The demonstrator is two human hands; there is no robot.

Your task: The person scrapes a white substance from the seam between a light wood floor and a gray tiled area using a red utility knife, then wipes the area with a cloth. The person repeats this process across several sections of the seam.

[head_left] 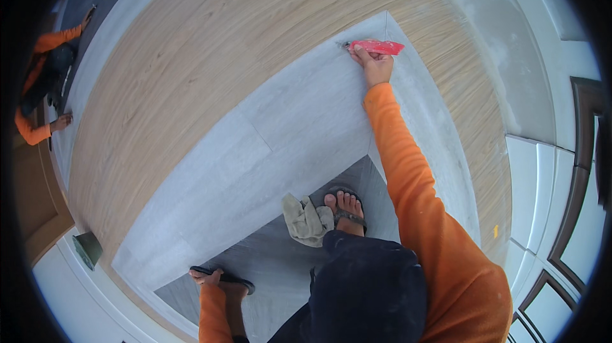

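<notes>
At the grey tile corner, right hand [376, 65] fingers closed around red scraper [379, 46]; left hand [207, 276] flat on floor.

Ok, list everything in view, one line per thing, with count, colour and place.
scraper: one, red, at the far corner of the grey slab, blade end on the seam
grey slab: one, pale grey, centre, running diagonally
wood-look floor: one area, tan, beyond the slab
rag: one, beige, crumpled beside the right foot
sandals: two, dark, on the person's feet
co-worker: one, orange sleeves, far left, hands down
small dark tool: one, green-grey, lower left; kind unclear
left hand: one, orange sleeve, resting at the slab's lower edge
right hand: one, orange sleeve, gripping the scraper
</notes>
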